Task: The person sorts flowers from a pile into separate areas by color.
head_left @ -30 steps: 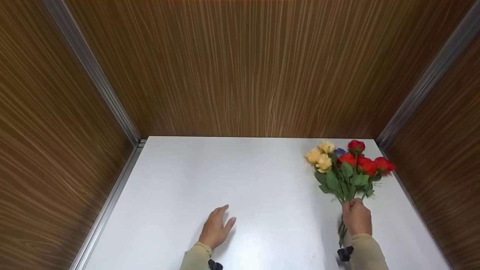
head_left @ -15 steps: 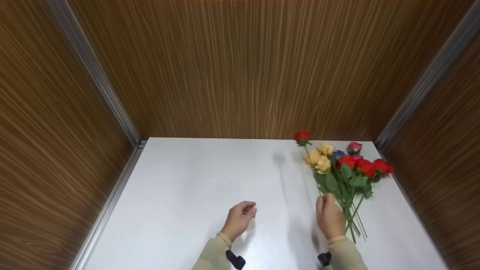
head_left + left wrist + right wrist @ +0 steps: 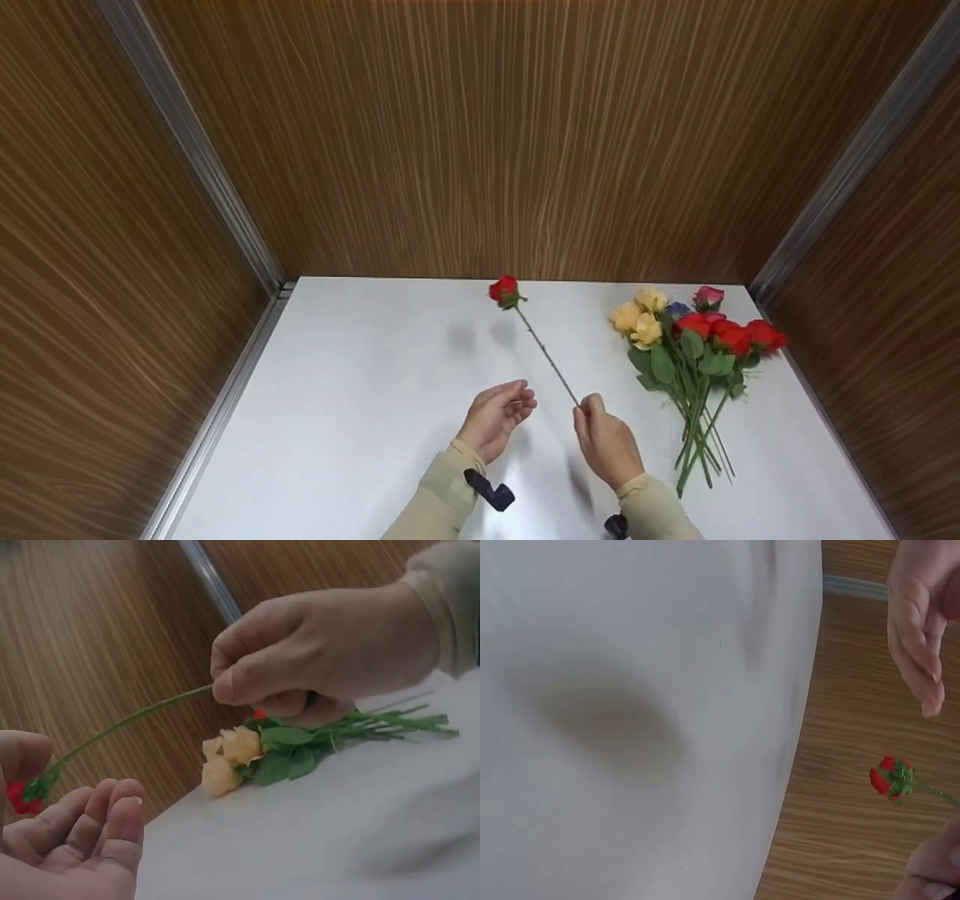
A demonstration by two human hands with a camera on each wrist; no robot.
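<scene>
Right hand (image 3: 607,442): thumb and fingers pinch the lower stem (image 3: 547,355) of a single red rose (image 3: 507,291). Left hand (image 3: 491,420): empty, fingers loosely bent, palm turned toward the right hand; near the stem, apart from it in the head view. Tan sleeves (image 3: 444,487) on both arms, a small black device (image 3: 489,491) at each wrist.

Rose slants up and leftward from the grip, bloom toward the rear edge. Held above the worktop (image 3: 352,367); soft shadows fall below the bloom. Green sepals under the petals. Left wrist view shows the stem bowed in a gentle arc.

To the right of the right hand, well apart: a bunch of flowers (image 3: 694,360) lying on the worktop, blooms to the rear, bare stems (image 3: 701,442) crossing toward the near edge. Yellow blooms (image 3: 646,330) at its left, red blooms (image 3: 731,336) at its right, a pink bloom (image 3: 709,297) rearmost, a bluish-purple one (image 3: 678,308) partly tucked between. Broad green leaves (image 3: 663,363) below the heads.

Worktop white, glossy. Wood-grain panels (image 3: 487,135) at back and both sides, grey metal strips (image 3: 196,150) along the corners.
</scene>
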